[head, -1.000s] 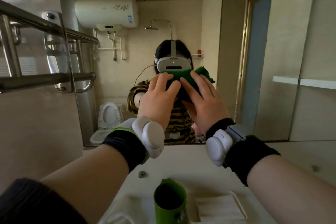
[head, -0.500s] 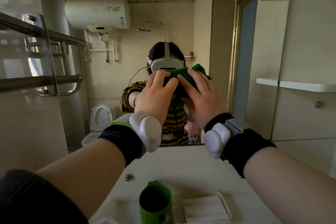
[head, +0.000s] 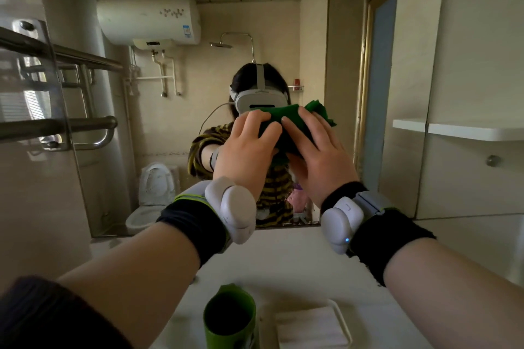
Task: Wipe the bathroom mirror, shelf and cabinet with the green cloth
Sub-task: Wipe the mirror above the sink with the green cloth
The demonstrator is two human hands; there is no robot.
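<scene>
Under the fingers, pressing cloth flat on mirror: L hand & R hand spread, fingers near straight, gripping nothing. Prob. working the mirror step; shelf & cabinet, right of R hand, seemingly not yet done. Next: needing wide, even strokes.

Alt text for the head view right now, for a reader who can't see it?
The left hand and right hand press a green cloth against the bathroom mirror, which reflects a white headset. A green cup stands on the pale counter below.
</scene>
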